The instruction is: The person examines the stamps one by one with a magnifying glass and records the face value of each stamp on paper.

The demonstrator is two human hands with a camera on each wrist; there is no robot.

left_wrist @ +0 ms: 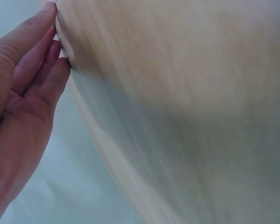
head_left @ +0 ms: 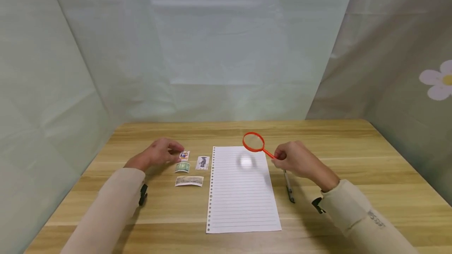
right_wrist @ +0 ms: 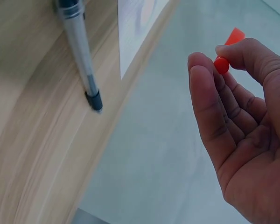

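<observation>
- Right hand pinches the handle end of the magnifier, lens held above the paper's far corner; so light a grip could let it drop.
- Left hand, fingers straight and together, touches a stamp; a nudge could scatter the stamps nearby.
- Pen lies beside the paper; open table all round.
</observation>
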